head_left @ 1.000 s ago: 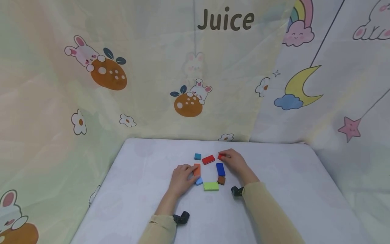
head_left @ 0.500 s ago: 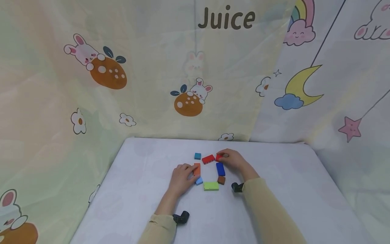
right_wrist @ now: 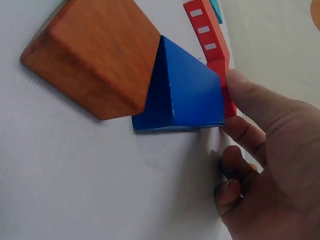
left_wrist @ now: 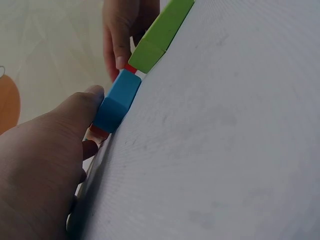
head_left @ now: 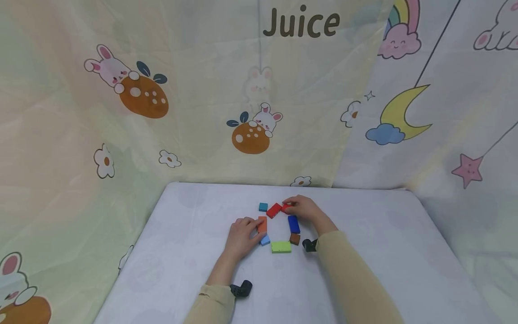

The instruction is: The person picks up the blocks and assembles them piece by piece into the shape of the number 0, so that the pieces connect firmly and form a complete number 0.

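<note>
Pinching the small red block (head_left: 285,208) between dark-blue block (head_left: 293,224) and table edge (head_left: 226,185), your right hand (head_left: 305,209) sat; leftward past a gap, your left hand (head_left: 241,237) gripped the orange block (head_left: 263,223).

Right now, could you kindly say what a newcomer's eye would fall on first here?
Probably the lime-green rectangular block on the white table, just left of the small brown block. Then the small red block that the right hand pinches beyond the blue rectangular block, and the dark "Juice" lettering high on the pale backdrop.
</note>
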`<state>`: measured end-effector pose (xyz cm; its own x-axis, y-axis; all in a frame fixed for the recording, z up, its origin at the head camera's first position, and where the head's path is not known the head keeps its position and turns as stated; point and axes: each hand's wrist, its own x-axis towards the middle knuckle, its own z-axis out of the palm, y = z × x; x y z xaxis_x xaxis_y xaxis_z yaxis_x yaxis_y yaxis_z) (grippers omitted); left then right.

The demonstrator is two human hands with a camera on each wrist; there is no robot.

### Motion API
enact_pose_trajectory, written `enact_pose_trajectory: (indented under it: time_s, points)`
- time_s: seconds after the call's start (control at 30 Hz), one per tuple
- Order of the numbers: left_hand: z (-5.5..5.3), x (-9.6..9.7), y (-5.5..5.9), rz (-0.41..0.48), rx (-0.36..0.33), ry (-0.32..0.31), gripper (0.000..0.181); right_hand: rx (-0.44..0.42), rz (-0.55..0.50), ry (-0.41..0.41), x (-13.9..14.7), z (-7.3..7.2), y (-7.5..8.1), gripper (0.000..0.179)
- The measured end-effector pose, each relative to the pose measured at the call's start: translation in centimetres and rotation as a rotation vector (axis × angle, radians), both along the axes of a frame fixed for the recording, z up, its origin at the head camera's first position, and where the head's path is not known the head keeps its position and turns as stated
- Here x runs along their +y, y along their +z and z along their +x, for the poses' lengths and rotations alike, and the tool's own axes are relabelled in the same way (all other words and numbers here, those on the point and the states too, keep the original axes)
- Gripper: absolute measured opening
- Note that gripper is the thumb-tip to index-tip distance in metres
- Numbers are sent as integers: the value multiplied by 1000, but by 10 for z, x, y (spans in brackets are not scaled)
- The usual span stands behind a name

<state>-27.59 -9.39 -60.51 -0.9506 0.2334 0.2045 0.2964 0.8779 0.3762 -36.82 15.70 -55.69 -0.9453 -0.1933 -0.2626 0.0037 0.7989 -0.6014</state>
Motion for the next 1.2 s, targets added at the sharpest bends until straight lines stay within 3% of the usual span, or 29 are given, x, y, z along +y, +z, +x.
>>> enact_pose_trajectory:
  time_s: [0.57,1.2]
  points:
    - [0,0,-1,2,-11,-1,57,18,-53,-69,3,2,-9,29]
    - [-1,0,-1,0,-21,5,57,25,-82,-95,6,3,-15,29]
